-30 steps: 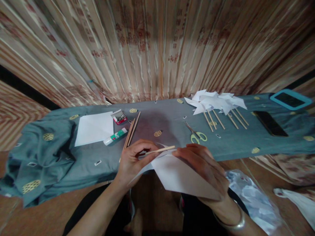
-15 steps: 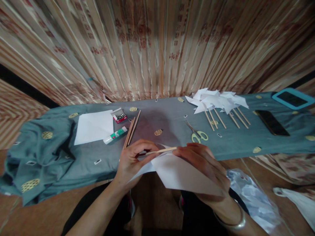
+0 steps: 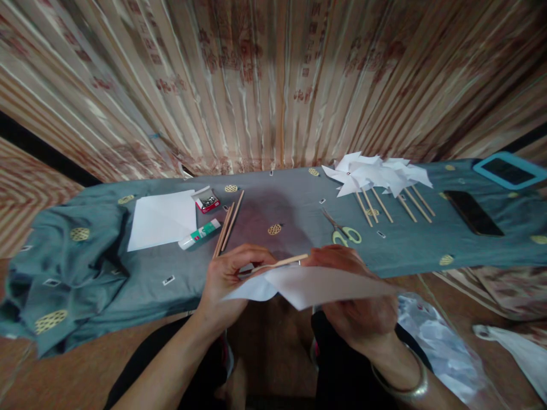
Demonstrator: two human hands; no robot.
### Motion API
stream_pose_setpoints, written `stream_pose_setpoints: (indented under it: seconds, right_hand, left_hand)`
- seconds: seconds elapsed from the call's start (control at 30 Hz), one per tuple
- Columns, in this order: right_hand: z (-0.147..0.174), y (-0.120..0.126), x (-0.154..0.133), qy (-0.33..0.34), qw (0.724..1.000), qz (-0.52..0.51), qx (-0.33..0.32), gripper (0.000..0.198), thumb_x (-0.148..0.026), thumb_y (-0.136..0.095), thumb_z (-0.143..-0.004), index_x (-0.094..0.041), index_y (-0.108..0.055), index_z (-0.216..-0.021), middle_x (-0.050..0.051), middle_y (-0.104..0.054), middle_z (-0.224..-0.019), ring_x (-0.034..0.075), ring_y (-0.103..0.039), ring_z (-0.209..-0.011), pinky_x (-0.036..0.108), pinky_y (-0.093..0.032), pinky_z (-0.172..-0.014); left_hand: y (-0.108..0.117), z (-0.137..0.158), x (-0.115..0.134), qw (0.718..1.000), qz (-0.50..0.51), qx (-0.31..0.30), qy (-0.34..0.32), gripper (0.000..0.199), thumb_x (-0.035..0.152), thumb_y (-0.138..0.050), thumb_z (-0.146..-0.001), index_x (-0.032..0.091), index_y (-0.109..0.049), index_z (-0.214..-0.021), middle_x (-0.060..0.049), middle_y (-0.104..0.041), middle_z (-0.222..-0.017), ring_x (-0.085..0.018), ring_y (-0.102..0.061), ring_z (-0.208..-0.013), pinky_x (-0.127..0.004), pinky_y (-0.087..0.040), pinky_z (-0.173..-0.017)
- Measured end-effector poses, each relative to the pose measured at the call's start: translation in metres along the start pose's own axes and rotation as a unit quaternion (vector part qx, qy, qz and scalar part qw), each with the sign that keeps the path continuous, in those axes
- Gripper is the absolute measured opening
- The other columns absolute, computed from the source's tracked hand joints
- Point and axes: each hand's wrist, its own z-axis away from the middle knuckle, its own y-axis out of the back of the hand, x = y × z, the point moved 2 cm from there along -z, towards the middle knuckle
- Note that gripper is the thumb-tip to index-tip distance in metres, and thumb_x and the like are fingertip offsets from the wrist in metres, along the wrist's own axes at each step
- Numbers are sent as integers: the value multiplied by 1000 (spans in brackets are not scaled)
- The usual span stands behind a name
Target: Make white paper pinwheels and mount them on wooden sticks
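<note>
Above the table's near edge, a white paper pinwheel (image 3: 325,285) is spread between my hands. A thin wooden stick (image 3: 291,260) lies just behind it, slanting slightly upward to the right. My left hand (image 3: 233,279) is closed, thumb and fingers pinching the stick where it meets the paper. On the other side, my right hand (image 3: 356,302) is closed at the pinwheel's right blade; the paper covers part of its fingers, and it is a little blurred. How paper and stick are joined is hidden from me.
Left on the cloth-covered table (image 3: 294,199) are white paper sheets (image 3: 160,219), a glue stick (image 3: 199,233), a box of pins (image 3: 205,201) and wooden sticks (image 3: 228,225). Scissors (image 3: 341,230), several pinwheels (image 3: 376,173), a phone (image 3: 472,212) and a blue-framed device (image 3: 508,171) lie right.
The pinwheel's right blade has swung up and now looks flatter. My right hand has shifted behind and beneath it, baring the stick's right end. My left hand keeps its place.
</note>
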Motion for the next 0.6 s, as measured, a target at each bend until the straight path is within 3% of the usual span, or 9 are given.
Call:
stream_pose_setpoints:
  seconds: [0.13,0.33,0.6]
  right_hand:
    - [2,-6,4,-97,995,28,13,21,-18,-65,-86,-23,-64,-106,4,-78,-94,16,-72,-72,26,-58,-67]
    - [6,-19,17,-276,957,-88,10,8,-24,-69,-81,-23,-66,-88,-3,-74,-76,12,-67,-63,21,-52,-57]
    - [8,-32,34,-352,927,-128,-18,13,-29,-73,-76,-22,-69,-87,-4,-71,-71,13,-61,-58,23,-47,-54]
  left_hand:
    - [-2,1,-1,1000,-27,7,10,5,23,-76,-72,20,-77,-68,-5,-75,-73,-16,-69,-68,-23,-54,-65]
    - [-8,2,-15,998,-36,20,46,5,23,-72,-72,20,-76,-74,-4,-76,-77,-17,-68,-66,-27,-57,-66]
    - [-13,-2,-36,996,-71,28,42,10,22,-70,-71,21,-77,-77,-3,-78,-83,-22,-72,-81,-33,-58,-80]
